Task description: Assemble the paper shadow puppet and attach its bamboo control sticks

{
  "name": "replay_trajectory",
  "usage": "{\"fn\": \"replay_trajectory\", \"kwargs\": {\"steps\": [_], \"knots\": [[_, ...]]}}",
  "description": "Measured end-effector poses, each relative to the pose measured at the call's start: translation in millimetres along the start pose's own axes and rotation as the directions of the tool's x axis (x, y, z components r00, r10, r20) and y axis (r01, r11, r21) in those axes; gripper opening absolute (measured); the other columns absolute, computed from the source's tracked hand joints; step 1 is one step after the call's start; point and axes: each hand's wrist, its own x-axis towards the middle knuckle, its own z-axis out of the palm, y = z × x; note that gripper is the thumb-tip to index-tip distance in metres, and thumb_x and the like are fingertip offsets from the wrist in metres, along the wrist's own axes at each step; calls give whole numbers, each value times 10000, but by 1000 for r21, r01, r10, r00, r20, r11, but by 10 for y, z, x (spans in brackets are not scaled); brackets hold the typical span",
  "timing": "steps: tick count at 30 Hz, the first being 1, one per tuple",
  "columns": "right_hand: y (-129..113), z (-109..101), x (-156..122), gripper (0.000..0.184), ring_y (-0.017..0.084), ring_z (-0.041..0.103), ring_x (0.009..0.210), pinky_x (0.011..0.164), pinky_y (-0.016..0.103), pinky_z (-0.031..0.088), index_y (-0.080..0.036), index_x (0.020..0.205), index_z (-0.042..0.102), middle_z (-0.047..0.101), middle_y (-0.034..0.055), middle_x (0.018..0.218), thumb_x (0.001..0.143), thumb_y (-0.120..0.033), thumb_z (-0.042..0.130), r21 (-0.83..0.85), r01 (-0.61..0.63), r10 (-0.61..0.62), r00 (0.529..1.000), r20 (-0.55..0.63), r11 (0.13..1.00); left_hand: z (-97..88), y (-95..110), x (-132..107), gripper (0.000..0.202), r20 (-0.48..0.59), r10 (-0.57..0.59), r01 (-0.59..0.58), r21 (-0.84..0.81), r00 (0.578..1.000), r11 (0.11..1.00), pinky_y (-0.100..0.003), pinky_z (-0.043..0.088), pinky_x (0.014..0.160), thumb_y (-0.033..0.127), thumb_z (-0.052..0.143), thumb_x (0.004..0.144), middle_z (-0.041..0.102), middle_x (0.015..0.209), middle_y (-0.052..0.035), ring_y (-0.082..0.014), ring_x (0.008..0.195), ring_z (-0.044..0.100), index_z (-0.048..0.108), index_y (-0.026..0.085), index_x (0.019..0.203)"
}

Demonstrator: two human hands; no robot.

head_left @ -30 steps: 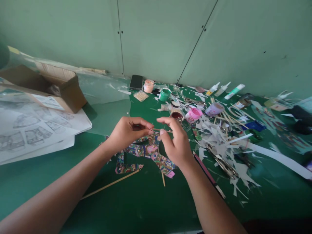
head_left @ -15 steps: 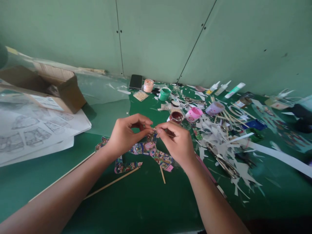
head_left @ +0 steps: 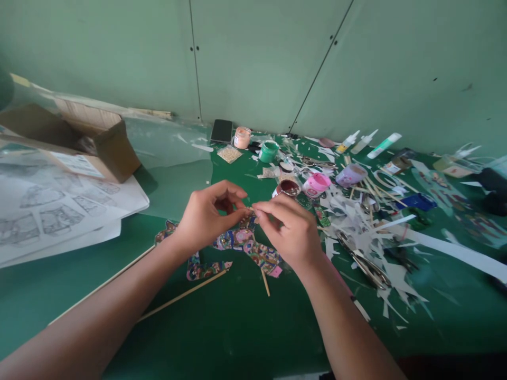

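Observation:
On the green table lies a flat, jointed, colourfully patterned puppet figure point(head_left: 267, 255) with thin wooden sticks point(head_left: 186, 294) at its limbs. Above its upper part, my left hand point(head_left: 216, 214) is closed in a pinch. Facing it, my right hand point(head_left: 289, 224) pinches too, with the fingertips of both hands almost meeting. Between them is a small pale piece, too small to name, next to a part of the figure. Both forearms reach in from the bottom, and the left one covers part of the figure and a stick.
Behind my hands stand paint jars: dark red point(head_left: 288, 188), pink point(head_left: 317, 183), green point(head_left: 269, 151) and others. Scissors point(head_left: 366, 266) lie among white paper scraps point(head_left: 386, 253) on the right. An open cardboard box point(head_left: 114, 150) and drawing sheets point(head_left: 71, 211) are at the left.
My right hand has turned slightly, its fingers still pinched close to the left fingertips. My left hand has barely moved, and the figure lies as before.

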Motion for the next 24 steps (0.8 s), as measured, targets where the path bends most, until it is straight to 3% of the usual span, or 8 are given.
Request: {"fn": "replay_trajectory", "kwargs": {"steps": [5, 11, 24], "knots": [[-32, -13, -4, 229, 146, 622, 667, 603, 279, 490, -200, 925, 733, 681, 61, 773, 938, -191, 504, -57, 26, -25, 1000, 19, 998, -8, 1, 15, 209, -16, -50, 50, 0, 999, 999, -214, 540, 607, 226, 726, 733, 714, 719, -6, -114, 627, 656, 632, 165, 909], [-24, -26, 9, 213, 132, 623, 627, 593, 275, 488, -196, 901, 733, 702, 59, 792, 921, -170, 523, -54, -7, 4, 999, -43, 999, -11, -6, 3, 201, 3, 0, 0, -8, 1000, 1000, -212, 567, 667, 195, 738, 735, 721, 730, 4, -116, 675, 685, 634, 174, 906], [-15, -22, -1, 213, 139, 621, 631, 588, 288, 485, -181, 911, 735, 702, 72, 805, 921, -177, 522, -30, -17, 17, 1000, 15, 999, -10, -8, -17, 175, 0, 37, -37, 23, 999, 999, -213, 585, 718, 146, 713, 742, 730, 743, 11, -122, 720, 711, 642, 181, 898]]}}
